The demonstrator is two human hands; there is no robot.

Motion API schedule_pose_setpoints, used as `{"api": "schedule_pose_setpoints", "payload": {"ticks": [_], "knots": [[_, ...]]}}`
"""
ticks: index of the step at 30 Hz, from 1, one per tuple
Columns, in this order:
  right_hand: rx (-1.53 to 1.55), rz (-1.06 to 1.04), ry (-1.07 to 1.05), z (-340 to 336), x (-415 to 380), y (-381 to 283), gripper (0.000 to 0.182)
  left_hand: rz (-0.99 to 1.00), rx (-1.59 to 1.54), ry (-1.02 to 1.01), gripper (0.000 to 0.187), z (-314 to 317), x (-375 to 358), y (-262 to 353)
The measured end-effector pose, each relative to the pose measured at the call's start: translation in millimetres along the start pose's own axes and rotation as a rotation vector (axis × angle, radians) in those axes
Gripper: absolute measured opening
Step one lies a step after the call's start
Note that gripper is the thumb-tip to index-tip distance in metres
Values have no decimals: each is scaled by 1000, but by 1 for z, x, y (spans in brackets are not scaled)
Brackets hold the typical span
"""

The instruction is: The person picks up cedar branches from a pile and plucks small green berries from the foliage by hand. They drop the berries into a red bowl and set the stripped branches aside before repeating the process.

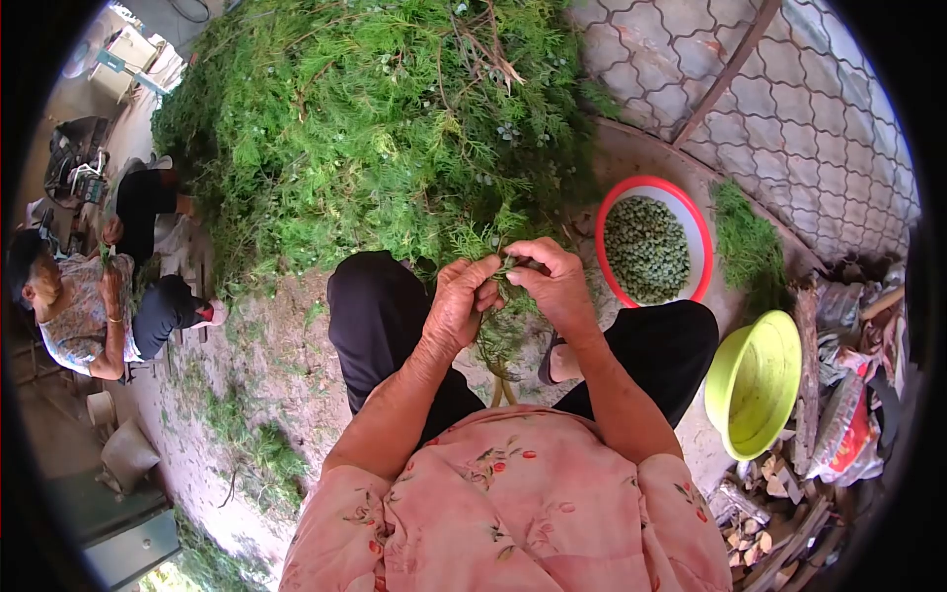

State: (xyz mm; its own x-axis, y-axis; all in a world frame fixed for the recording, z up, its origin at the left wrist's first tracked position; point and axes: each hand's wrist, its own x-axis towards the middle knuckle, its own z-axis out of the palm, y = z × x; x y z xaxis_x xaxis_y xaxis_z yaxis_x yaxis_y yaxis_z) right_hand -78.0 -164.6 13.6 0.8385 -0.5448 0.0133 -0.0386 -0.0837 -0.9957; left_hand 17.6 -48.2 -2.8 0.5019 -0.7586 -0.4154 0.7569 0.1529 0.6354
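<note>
- The left hand (462, 301) is mostly closed, fingers curled inward, thumb and forefinger pinched on a small, feathery green conifer sprig (503, 264).
- The right hand (554, 281) meets it from the 3 o'clock side, its thumb and forefinger nipped together on the same sprig, the other fingers loosely bent.
- The sprig sits between the two sets of fingertips, above the gap between the knees; more green foliage (500, 340) shows below at 6 o'clock, and whether it joins the sprig cannot be told.
- From the hands, a large heap of leafy green conifer branches (385, 128) with small pale cones spreads from 10 to 1 o'clock.
- Between 2 and 3 o'clock stands a round white basin with a red rim (707, 237), holding many small, round, grey-green cones (646, 249).
- Just beyond it lies a patch of loose green sprigs (747, 237), beside wavy wire mesh (789, 118) at 2 o'clock.
- Near 4 o'clock, a yellow-green plastic basin (755, 385) appears tilted; split firewood (764, 528) is piled past it, toward 5 o'clock.
- At 9 o'clock, well apart, another person (89, 306) in a patterned top and dark trousers sits with both hands raised.
</note>
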Motion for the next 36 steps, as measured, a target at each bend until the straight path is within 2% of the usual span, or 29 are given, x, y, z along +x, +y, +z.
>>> {"api": "schedule_pose_setpoints", "payload": {"ticks": [5,7,8,10,14,16,17,19,22,23,25,29,31,32,34,35,36], "knots": [[-127,-158,5,-1,0,5,24,5,95,91,21,3,-1,-1],[-10,-5,-18,0,-2,-5,18,2,93,91,22,4,-2,-1],[-9,-5,-18,-2,-2,-6,18,1,93,91,23,4,-2,-1],[198,279,-123,-8,-3,-6,13,-6,79,85,23,6,-4,2],[440,305,-160,-10,-4,2,12,-22,60,42,23,9,-6,3],[697,431,-108,-8,-7,5,11,-33,44,27,23,9,-6,3],[697,430,-107,-7,-8,6,11,-44,29,12,22,9,-6,3],[928,453,-105,-3,-12,7,10,-42,19,8,17,5,-5,1],[983,477,-40,1,-14,4,11,-31,-9,19,11,2,-5,2],[983,477,-41,0,-13,7,11,-22,-27,32,10,2,-5,2],[959,343,30,-3,-9,10,10,-23,-64,36,10,0,-4,2],[907,313,111,-10,-9,-4,8,-35,-90,67,10,4,-5,4],[652,313,-24,-13,-10,-6,9,-11,-26,77,10,6,-5,0],[652,312,-24,-11,-9,-9,9,16,40,88,11,6,-5,-1],[170,189,72,0,-7,-17,12,15,92,89,10,4,-4,-3],[23,87,119,2,-6,-15,19,14,142,91,9,3,-4,-4],[24,87,119,3,-5,-14,19,14,143,91,9,3,-3,-5]]}}
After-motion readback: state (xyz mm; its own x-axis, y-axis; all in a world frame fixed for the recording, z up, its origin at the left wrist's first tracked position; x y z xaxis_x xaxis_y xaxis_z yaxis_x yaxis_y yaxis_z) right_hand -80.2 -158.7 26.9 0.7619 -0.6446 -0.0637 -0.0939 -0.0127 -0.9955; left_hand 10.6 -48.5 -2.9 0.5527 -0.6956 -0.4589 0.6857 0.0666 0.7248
